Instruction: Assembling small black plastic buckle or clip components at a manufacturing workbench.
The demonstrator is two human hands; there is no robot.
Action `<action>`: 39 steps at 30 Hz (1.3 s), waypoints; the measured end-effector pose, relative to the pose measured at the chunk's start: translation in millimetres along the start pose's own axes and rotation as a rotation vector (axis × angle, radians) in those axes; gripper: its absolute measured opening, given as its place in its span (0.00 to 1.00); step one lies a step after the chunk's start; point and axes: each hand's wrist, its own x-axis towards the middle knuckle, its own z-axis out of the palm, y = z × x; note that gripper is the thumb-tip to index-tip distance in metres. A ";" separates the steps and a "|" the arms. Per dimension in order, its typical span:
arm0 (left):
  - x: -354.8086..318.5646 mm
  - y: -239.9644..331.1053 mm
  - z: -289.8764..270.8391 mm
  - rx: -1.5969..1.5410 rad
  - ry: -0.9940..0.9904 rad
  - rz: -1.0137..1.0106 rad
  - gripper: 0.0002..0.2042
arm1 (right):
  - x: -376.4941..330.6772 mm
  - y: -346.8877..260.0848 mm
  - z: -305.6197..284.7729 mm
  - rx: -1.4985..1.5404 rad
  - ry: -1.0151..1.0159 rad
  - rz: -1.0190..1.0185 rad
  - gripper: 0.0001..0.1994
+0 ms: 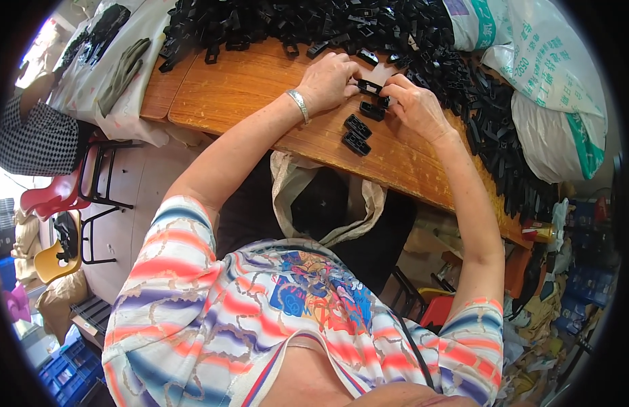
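On the wooden tabletop, my left hand (330, 83) pinches the left end of a small black plastic part (369, 87) with an open, frame-like middle. At its right end, the curled fingers of my right hand (417, 108) close on the same part; their tips are partly hidden. Just below it lies a second black plastic part (372, 110), close to the right fingertips. Two more black blocks, one (357, 125) with hollows on its upper face and another (356, 143) touching it, rest nearer the table's front edge.
A large heap of black parts (260, 24) covers the table's far side, and long black strips (494, 129) run down its right. White sacks (552, 74) bulge at the far right. A cloth bag (280, 197) hangs below the front edge. Another person's checked sleeve (40, 142) shows far left.
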 end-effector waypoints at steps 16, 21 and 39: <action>-0.4 5.2 -5.9 -0.207 -0.071 -0.012 0.15 | -6.8 4.3 8.3 0.267 0.081 0.178 0.12; 1.0 13.8 -1.6 -0.087 -0.030 -0.056 0.15 | 13.0 -1.3 9.9 0.282 0.192 0.227 0.12; 10.6 5.7 -6.2 -0.186 -0.159 0.013 0.09 | -7.2 0.1 28.4 0.116 0.148 0.076 0.20</action>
